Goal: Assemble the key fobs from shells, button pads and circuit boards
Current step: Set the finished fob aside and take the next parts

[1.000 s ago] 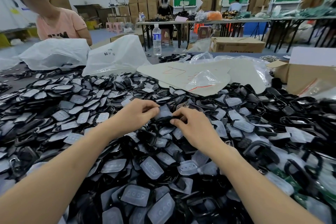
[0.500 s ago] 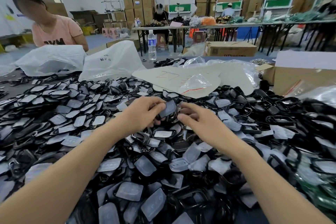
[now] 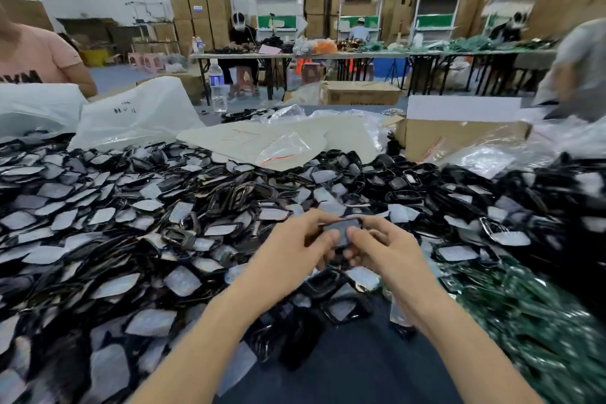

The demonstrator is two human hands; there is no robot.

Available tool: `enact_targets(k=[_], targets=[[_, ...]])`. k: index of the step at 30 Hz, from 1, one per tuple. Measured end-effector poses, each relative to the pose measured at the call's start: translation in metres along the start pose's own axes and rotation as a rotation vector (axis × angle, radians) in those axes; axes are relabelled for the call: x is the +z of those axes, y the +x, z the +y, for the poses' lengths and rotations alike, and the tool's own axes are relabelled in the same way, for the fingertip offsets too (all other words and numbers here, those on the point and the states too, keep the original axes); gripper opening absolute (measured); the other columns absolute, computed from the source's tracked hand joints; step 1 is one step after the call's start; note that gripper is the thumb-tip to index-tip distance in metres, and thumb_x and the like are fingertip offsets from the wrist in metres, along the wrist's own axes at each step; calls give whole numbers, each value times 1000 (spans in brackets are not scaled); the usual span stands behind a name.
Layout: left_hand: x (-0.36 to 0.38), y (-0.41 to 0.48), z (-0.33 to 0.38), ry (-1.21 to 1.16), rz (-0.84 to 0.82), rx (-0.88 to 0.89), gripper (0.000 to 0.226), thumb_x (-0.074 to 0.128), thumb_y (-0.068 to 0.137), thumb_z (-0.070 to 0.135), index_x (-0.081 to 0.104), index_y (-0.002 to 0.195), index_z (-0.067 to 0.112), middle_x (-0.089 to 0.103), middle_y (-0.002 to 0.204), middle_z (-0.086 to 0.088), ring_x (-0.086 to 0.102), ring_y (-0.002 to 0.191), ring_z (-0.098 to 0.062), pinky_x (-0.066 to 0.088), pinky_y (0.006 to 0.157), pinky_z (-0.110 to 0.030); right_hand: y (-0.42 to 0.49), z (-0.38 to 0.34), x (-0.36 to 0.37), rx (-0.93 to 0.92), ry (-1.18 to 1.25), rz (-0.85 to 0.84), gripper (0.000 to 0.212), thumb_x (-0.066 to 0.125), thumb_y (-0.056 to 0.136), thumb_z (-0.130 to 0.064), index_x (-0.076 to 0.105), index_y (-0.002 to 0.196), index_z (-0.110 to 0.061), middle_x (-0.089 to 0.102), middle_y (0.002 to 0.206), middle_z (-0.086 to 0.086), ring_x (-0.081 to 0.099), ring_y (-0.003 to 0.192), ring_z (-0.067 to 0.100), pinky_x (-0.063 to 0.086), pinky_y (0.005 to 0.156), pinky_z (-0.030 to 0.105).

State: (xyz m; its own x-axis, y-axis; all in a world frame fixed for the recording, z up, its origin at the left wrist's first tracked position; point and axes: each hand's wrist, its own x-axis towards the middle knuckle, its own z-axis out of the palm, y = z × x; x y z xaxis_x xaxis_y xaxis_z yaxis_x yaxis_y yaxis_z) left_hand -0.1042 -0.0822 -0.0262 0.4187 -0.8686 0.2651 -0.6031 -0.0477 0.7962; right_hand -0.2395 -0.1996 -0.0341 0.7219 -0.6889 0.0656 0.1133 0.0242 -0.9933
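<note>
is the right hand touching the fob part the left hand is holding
Touching. The head view shows the right hand pinching the dark fob part with thumb and fingers, while the left hand grips its other end.

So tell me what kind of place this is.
Probably a factory assembly floor: heaps of black shells and grey button pads, cardboard cartons stacked at the back, and a worker seated at another long table.
</note>
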Motion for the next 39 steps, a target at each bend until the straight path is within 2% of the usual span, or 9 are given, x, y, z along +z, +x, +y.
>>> enact_targets(k=[4, 7, 10, 14, 19, 24, 27, 35, 39], targets=[[33, -2, 12, -44, -4, -26, 22, 55, 103, 28, 56, 105, 50, 68, 71, 14, 62, 57, -6, 47, 54, -18, -13, 1, -26, 15, 35, 44, 12, 62, 100, -13, 70, 106, -7, 72, 80, 13, 69, 66, 18, 56, 61, 21], [49, -2, 15, -150, 28, -60, 23, 52, 104, 22, 63, 119, 37, 67, 71, 8, 62, 62, -5, 50, 59, -20, -14, 7, -36, -4, 17, 79, 12, 63, 99, -15, 72, 104, -8, 75, 84, 17, 69, 68, 18, 56, 64, 22], [59, -6, 13, -260, 25, -89, 32, 44, 107, 16, 62, 126, 33, 68, 78, 6, 64, 71, -8, 52, 66, -22, -11, 16, -42, -11, -7, 127, 11, 64, 99, -18, 73, 102, -13, 77, 80, 10, 70, 67, 16, 57, 65, 22], [64, -10, 8, -386, 67, -125, 32, 41, 108, 18, 63, 124, 34, 71, 83, 5, 64, 73, -12, 50, 66, -21, -8, 23, -45, -14, -5, 150, 10, 66, 98, -22, 73, 103, -17, 77, 79, 4, 72, 68, 14, 55, 64, 18], [64, -8, 2, -314, 96, -89, 24, 54, 104, 21, 63, 117, 38, 70, 79, 3, 63, 67, -10, 54, 66, -23, -7, 26, -42, -32, -17, 135, 9, 66, 97, -21, 73, 101, -16, 78, 79, 1, 73, 67, 14, 55, 62, 17], [63, -9, 1, -295, 116, -76, 21, 55, 103, 23, 63, 111, 41, 70, 79, 2, 65, 67, -12, 55, 68, -26, -9, 25, -42, -43, 23, 115, 9, 68, 96, -22, 74, 101, -17, 78, 81, 3, 73, 68, 14, 56, 64, 17], [63, -9, 1, -321, 137, -90, 20, 57, 101, 22, 65, 109, 39, 71, 77, 1, 65, 65, -11, 54, 66, -23, -10, 25, -41, -48, 42, 88, 9, 69, 95, -19, 75, 101, -17, 78, 83, 3, 72, 69, 14, 56, 66, 18], [64, -11, 5, -367, 138, -104, 30, 43, 107, 18, 66, 115, 34, 71, 77, 3, 64, 70, -9, 50, 66, -19, -8, 27, -42, -22, 60, 90, 8, 68, 96, -15, 73, 102, -14, 77, 79, 2, 72, 69, 14, 57, 67, 19], [64, -11, 5, -351, 127, -96, 28, 46, 105, 20, 65, 117, 37, 71, 80, 4, 65, 71, -9, 51, 67, -20, -8, 28, -44, -22, 71, 88, 8, 68, 96, -16, 72, 103, -13, 77, 78, 2, 72, 69, 13, 56, 67, 18]])
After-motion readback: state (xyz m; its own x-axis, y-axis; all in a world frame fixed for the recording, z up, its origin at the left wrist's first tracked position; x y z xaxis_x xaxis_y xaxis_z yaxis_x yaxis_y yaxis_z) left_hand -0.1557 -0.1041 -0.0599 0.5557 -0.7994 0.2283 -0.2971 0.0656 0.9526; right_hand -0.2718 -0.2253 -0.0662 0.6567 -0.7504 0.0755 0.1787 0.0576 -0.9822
